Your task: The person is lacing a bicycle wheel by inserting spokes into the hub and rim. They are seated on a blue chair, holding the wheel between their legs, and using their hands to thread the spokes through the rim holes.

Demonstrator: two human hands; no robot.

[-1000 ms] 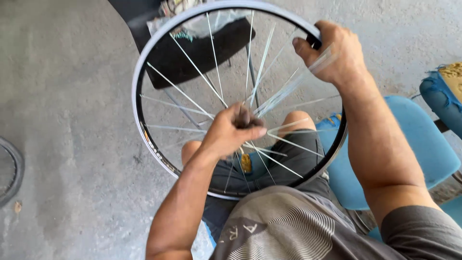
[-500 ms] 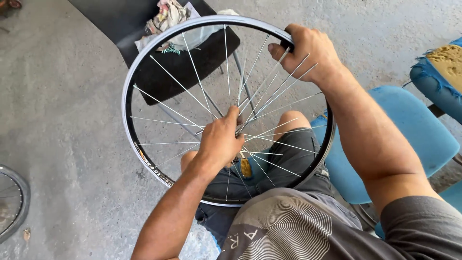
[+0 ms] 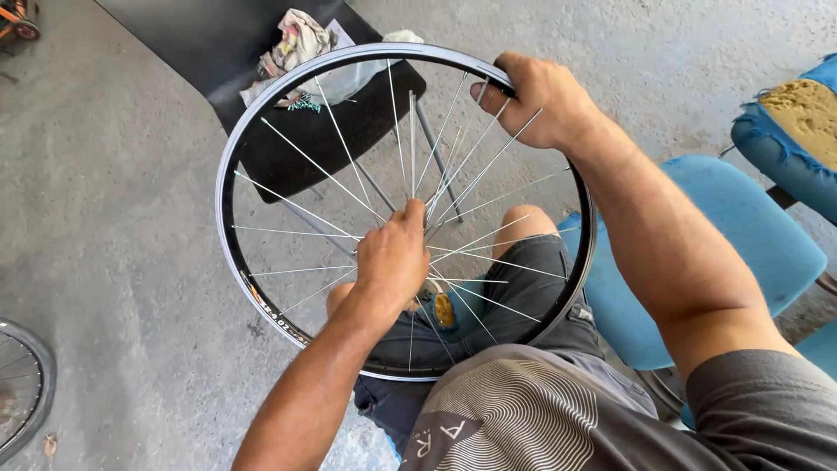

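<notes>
A bicycle wheel with a black and silver rim (image 3: 228, 218) and thin steel spokes stands tilted over my lap. My right hand (image 3: 540, 100) grips the rim at its top right edge. My left hand (image 3: 394, 257) is closed at the wheel's centre, around the hub where the spokes meet; the hub itself is hidden under the fingers. My knee (image 3: 523, 220) in dark shorts shows through the spokes.
A black chair (image 3: 288, 148) with crumpled rags (image 3: 296, 39) on its seat stands behind the wheel. A blue plastic chair (image 3: 741, 253) is at my right, a torn blue cushion (image 3: 793, 131) beyond it. Part of another wheel (image 3: 22, 392) lies on the concrete floor at left.
The view shifted, so the wheel now sits lower and more to the left in frame. My left hand stayed at the hub, and my right hand kept its grip on the rim.
</notes>
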